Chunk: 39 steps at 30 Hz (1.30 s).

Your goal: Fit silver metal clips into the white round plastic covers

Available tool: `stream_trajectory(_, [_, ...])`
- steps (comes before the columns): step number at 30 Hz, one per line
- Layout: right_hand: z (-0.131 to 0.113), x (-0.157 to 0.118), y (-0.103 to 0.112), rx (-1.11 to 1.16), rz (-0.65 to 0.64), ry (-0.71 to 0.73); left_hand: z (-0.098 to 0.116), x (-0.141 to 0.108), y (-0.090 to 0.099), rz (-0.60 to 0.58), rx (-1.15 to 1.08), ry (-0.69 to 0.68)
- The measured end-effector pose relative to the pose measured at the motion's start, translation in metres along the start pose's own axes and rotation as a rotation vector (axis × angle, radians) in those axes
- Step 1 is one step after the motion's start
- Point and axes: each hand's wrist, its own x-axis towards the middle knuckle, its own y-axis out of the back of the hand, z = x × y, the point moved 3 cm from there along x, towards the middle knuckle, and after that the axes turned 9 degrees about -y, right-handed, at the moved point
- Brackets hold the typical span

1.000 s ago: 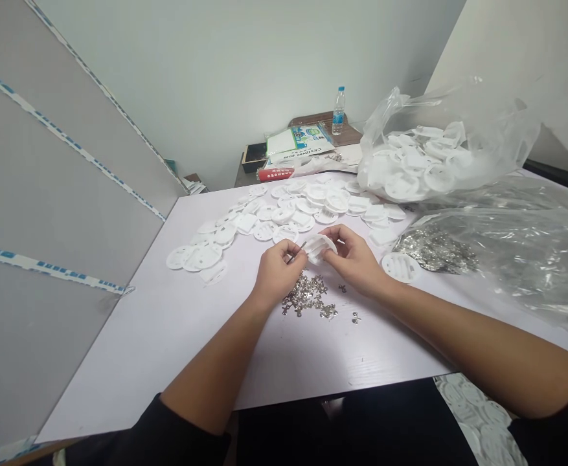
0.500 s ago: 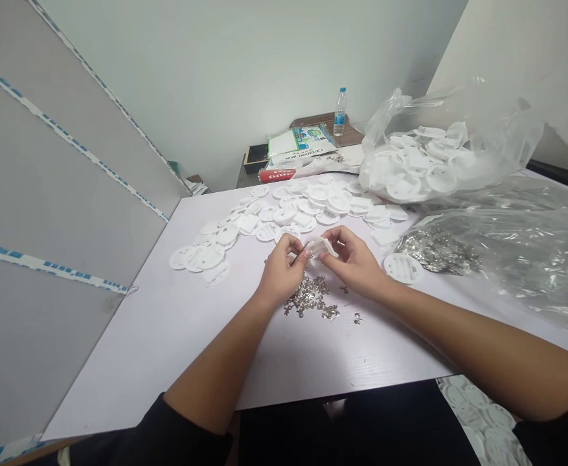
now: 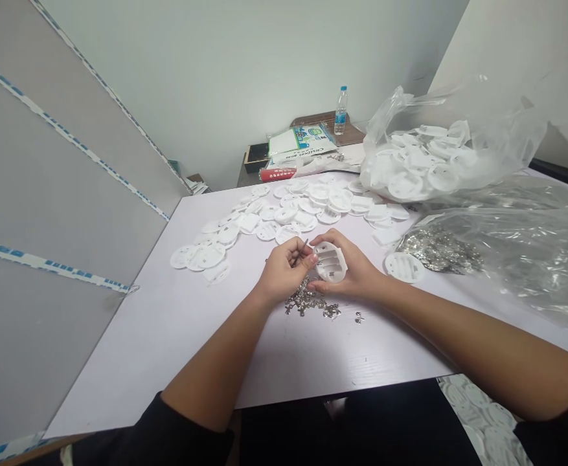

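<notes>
My right hand (image 3: 349, 268) grips a white round plastic piece (image 3: 331, 264) by its edge, the ribbed side with slots turned toward me. Closed at the left rim of that piece, my left hand (image 3: 287, 266) holds a thin dark metal tool (image 3: 301, 251) whose end sticks up between the fingers. A small shiny bit shows by the left fingertips at the piece, too small to name. Beneath both hands lies a heap of small silver metal clips (image 3: 307, 301), partly hidden by the fingers. One more silver clip (image 3: 359, 318) lies apart to the right.
Many white round pieces (image 3: 284, 213) spread across the back of the table (image 3: 206, 349). At right stand a clear bag of white pieces (image 3: 414, 168) and a bag of silver parts (image 3: 442, 249). A water bottle (image 3: 340, 113) stands behind. A partition (image 3: 60, 207) borders the left.
The white round piece has turned from edge-on to face me, and my right hand has shifted its grip around the rim. The dark tool now shows upright in my left hand.
</notes>
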Motion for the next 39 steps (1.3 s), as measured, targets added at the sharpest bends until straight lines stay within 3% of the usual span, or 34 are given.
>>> stream_trajectory(5, [0.002, 0.000, 0.002, 0.035, -0.086, 0.024, -0.005, 0.000, -0.002, -0.022, 0.108, 0.008])
stream_trajectory(9, [0.014, 0.005, 0.008, -0.135, -0.116, 0.105, -0.002, -0.001, 0.004, -0.051, 0.385, -0.005])
stream_trajectory(14, [0.035, 0.011, 0.014, -0.327, -0.127, 0.046, -0.002, -0.002, 0.007, -0.143, 0.701, -0.132])
stream_trajectory(21, [0.044, 0.012, 0.008, -0.357, -0.152, -0.007, -0.018, -0.001, 0.000, -0.177, 0.943, -0.089])
stream_trajectory(39, [0.042, 0.012, 0.006, -0.282, -0.159, -0.052, -0.016, 0.000, -0.002, -0.155, 0.960, -0.039])
